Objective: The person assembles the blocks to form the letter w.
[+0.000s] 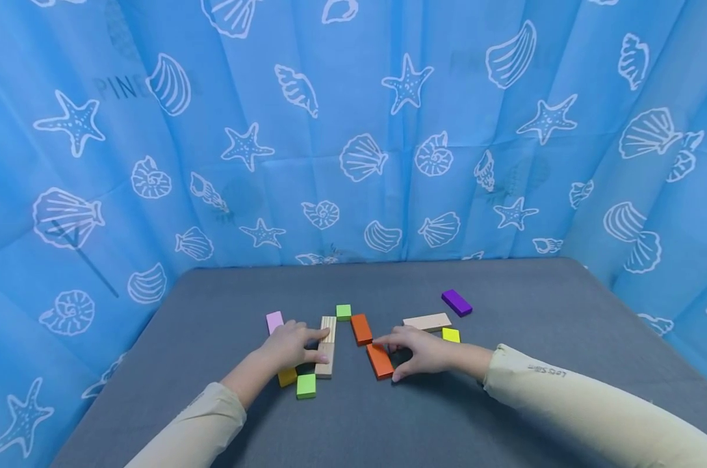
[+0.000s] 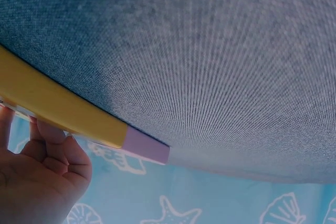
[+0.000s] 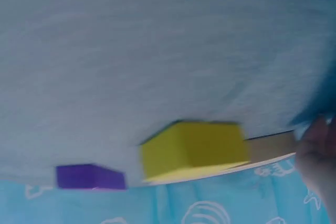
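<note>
In the head view my left hand (image 1: 292, 346) rests its index finger on the upper plain wooden block (image 1: 328, 322) and its thumb on the lower plain wooden block (image 1: 324, 370). A pink block (image 1: 274, 321), a yellow-orange block (image 1: 286, 377) and a green block (image 1: 307, 386) lie about this hand. My right hand (image 1: 420, 350) pinches the lower orange block (image 1: 379, 361) between index finger and thumb at its ends. Just beyond lies the upper orange block (image 1: 362, 329). In the left wrist view the yellow-orange block (image 2: 58, 100) partly hides the fingers.
A small green block (image 1: 343, 312) lies beyond the wooden ones. To the right are a long plain wooden block (image 1: 428, 322), a yellow block (image 1: 450, 335) and a purple block (image 1: 457, 303). A blue shell-patterned curtain (image 1: 353, 130) hangs behind the grey tabletop (image 1: 342, 429).
</note>
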Tool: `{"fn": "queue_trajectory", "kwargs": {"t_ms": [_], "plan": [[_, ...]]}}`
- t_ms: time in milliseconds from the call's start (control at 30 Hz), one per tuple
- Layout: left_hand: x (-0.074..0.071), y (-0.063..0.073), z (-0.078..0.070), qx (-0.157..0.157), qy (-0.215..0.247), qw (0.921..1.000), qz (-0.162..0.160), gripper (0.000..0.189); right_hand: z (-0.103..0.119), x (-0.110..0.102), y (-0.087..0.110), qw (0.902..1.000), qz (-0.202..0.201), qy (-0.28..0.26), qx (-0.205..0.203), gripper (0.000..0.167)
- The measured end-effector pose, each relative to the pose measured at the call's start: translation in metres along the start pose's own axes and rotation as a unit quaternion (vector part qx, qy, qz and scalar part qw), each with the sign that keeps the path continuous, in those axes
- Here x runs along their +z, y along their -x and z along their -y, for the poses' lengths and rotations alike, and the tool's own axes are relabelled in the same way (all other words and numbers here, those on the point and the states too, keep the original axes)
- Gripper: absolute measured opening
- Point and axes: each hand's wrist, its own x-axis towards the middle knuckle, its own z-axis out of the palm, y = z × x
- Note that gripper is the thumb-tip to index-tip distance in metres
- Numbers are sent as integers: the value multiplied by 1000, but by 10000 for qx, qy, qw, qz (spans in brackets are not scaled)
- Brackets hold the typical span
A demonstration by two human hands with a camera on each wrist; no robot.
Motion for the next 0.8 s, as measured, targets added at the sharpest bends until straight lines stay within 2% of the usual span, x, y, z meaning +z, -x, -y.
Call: {"fn": "queue_trajectory", "kwargs": {"t_ms": [100, 233, 800], "plan": [[0, 0, 0, -21, -14, 10000, 4, 64, -3, -2, 2, 9988, 89, 371, -310, 58], [0, -1, 0, -44, -39, 10000, 50, 63, -4, -1, 1, 9969, 45, 608, -502, 55], [-2, -3, -1, -27, -36, 9999, 118, 63, -1, 3, -5, 9974, -80, 626, -362, 52]]}}
